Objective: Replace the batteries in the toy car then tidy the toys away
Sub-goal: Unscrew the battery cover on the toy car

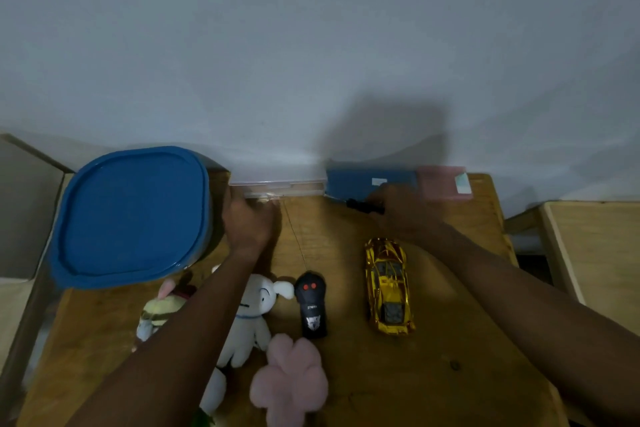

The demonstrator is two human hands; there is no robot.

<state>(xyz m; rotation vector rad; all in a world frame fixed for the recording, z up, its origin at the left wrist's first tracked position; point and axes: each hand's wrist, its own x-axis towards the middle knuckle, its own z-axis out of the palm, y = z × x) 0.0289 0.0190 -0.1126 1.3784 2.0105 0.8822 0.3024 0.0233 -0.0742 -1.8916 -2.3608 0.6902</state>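
Observation:
A shiny gold toy car (389, 286) stands on the wooden table (433, 357), nose pointing away from me. Left of it lies a black remote control (311, 305) with two red buttons and a thin wire aerial. My right hand (403, 215) is beyond the car, closed around a black-handled screwdriver (365, 205) by a blue box (370, 181). My left hand (247, 218) reaches to a clear plastic box (277, 186) at the wall; its fingers are blurred and nothing shows in them.
A big blue-lidded tub (133, 217) stands at the back left. A pink box (445, 182) sits right of the blue one. Plush toys lie near me: a white dog (254, 315), a pink one (291, 381), a yellowish one (159, 314). Boxes flank the table.

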